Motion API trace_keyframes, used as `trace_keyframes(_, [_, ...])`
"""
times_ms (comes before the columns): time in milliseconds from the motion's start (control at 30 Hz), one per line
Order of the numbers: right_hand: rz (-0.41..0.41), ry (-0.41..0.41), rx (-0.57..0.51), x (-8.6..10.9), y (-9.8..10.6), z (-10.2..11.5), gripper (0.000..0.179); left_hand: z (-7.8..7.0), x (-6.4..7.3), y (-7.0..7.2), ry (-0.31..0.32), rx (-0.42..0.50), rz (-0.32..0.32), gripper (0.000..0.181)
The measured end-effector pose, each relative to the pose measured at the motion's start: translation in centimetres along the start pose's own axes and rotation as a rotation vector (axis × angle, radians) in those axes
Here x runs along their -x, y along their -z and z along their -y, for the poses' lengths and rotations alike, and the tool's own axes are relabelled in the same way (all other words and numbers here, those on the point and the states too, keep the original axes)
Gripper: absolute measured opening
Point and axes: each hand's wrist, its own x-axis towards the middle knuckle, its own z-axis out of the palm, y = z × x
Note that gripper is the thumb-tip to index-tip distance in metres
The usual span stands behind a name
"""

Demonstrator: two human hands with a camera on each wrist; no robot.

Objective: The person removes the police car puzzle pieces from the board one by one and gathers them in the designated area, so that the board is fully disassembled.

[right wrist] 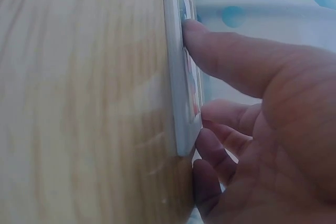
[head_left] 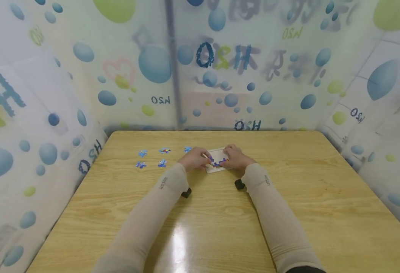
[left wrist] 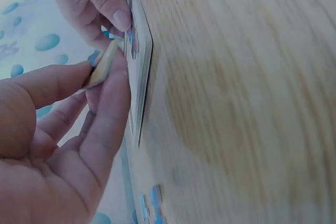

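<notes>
A small jigsaw piece [left wrist: 104,66] is pinched between the thumb and fingers of my left hand [head_left: 194,158], tilted just above the puzzle board. The pale, flat puzzle board [head_left: 219,154] lies on the table between both hands; blue and red pieces [head_left: 223,162] sit along its near side. My right hand [head_left: 235,157] holds the board at its right end. In the right wrist view the thumb [right wrist: 220,56] presses on the fitted pieces, while bent fingers rest against the board's edge. The left piece's picture side is mostly hidden.
Several loose blue jigsaw pieces [head_left: 162,163] lie on the wooden table [head_left: 288,212] left of the board, in two rough rows. Behind the table hangs a patterned curtain [head_left: 271,76], with more of it at both sides. Small black devices [head_left: 239,184] are worn at the wrists.
</notes>
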Motion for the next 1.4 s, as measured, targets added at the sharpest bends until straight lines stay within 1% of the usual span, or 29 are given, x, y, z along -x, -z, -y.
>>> trace_keyframes(133, [0.009,-0.004,-0.025,0.1,0.1,-0.1,0.068,0.1,0.7,0.6,-0.010,0.063,0.004,0.014])
trace_keyframes(300, [0.008,-0.016,-0.092,0.4,0.3,-0.3,0.058,0.4,1.3,1.4,0.001,0.096,-0.021,0.012])
trace_keyframes(467, [0.018,0.014,-0.130,0.6,0.4,-0.8,0.052,1.0,1.2,1.8,0.015,0.121,-0.020,0.015])
trace_keyframes(633, [0.021,0.034,-0.150,0.6,0.5,-1.1,0.053,1.6,1.1,2.1,0.019,0.143,-0.013,0.018])
trace_keyframes(833, [0.014,0.072,-0.140,0.7,0.5,-1.1,0.055,1.8,1.7,2.7,0.008,0.147,-0.004,0.020])
trace_keyframes(1000, [0.013,0.074,-0.133,0.8,0.5,-1.1,0.056,2.1,2.3,3.5,-0.003,0.187,0.003,0.015])
trace_keyframes(1133, [0.009,0.074,-0.112,0.7,0.5,-1.2,0.055,2.7,2.7,4.3,-0.012,0.214,0.010,0.015])
trace_keyframes(1400, [0.012,0.069,-0.124,0.8,0.4,-1.0,0.055,4.1,4.1,6.2,-0.007,0.214,-0.020,0.019])
